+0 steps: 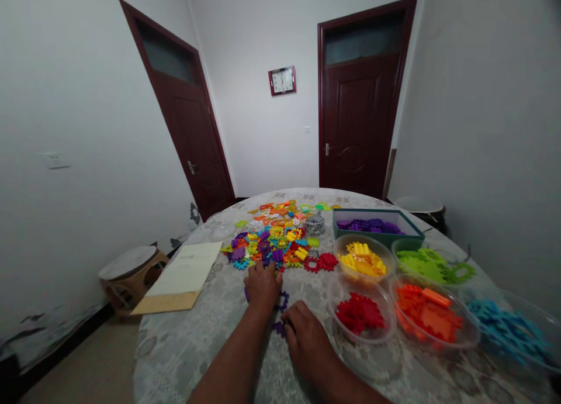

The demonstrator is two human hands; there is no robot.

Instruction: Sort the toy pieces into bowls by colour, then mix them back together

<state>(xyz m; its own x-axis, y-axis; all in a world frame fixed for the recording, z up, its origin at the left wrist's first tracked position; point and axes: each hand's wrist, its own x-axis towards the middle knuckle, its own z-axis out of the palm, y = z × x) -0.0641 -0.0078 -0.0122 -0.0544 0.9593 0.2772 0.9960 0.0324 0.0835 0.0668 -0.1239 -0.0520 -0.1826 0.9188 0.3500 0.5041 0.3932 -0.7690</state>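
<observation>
Fingers [295,315]: I can't tell their grip | my right hand [305,335] touches a purple piece [278,329] | my left hand [264,286], farther, is by the bright heap [265,247]

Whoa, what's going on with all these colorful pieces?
Someone has both hands busy on the table. The left hand is at the near edge of a mixed-color pile, and the right hand is at a purple piece. What each grips is hidden. On the right, bowls and a box hold pieces grouped by color.
</observation>
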